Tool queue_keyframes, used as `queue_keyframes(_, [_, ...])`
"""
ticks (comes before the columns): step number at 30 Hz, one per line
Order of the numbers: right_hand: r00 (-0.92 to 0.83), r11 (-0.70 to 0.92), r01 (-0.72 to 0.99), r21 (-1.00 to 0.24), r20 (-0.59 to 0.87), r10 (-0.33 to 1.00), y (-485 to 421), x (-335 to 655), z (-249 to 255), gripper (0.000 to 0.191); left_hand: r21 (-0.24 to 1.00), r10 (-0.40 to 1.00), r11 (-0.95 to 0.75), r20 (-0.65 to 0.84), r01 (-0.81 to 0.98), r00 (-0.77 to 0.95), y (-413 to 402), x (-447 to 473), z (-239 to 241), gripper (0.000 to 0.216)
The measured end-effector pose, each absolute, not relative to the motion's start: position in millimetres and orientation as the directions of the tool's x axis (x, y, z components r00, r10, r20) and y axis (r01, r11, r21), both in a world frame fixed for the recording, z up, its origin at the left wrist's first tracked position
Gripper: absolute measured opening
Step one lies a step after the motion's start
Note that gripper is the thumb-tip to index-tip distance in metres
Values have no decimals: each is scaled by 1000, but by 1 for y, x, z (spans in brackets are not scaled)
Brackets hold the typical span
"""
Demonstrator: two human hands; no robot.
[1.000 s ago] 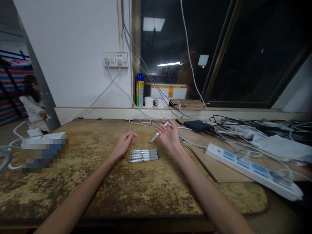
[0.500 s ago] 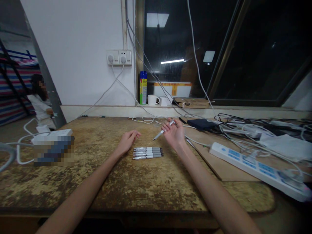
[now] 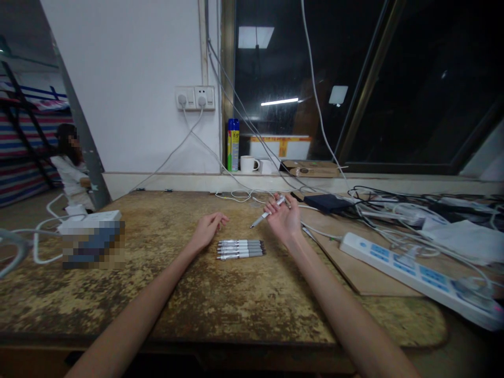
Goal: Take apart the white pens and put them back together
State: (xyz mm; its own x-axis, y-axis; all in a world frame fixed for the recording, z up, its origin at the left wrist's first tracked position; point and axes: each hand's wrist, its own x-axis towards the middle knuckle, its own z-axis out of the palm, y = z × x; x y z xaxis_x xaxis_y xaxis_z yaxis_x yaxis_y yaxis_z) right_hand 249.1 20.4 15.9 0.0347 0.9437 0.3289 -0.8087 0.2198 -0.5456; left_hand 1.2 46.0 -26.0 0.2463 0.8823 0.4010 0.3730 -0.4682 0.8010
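My right hand (image 3: 284,223) is turned palm up above the table, its fingers closed around a grey-and-white pen (image 3: 260,219). The pen's tip slants down to the left. Below and between the hands, several similar pens (image 3: 241,249) lie side by side in a neat row on the worn wooden table (image 3: 220,304). My left hand (image 3: 208,231) rests on the tabletop just up and left of that row, with loosely bent fingers and nothing visible in them. It does not touch the pens.
On the right, a white power strip (image 3: 397,268) lies on a brown board near tangled cables and a black box (image 3: 327,203). A white device (image 3: 90,220) and a blurred dark object sit at the left. A spray can (image 3: 233,146) and mug (image 3: 248,164) stand on the sill; a person sits far left.
The whole view has shifted slightly, so everything appears a little lower and further right. My hands, the held pen and the row of pens keep nearly the same arrangement.
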Motion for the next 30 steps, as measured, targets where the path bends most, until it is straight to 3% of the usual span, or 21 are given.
queue_keyframes(15, [1,143,-883,-447,304,953,21,250,14,25,798,879,-471,390,377,273,47,1,-26,47])
queue_keyframes(30, [45,182,-883,-433,308,950,24,254,14,29,788,870,-487,399,378,290,53,-2,-31,49])
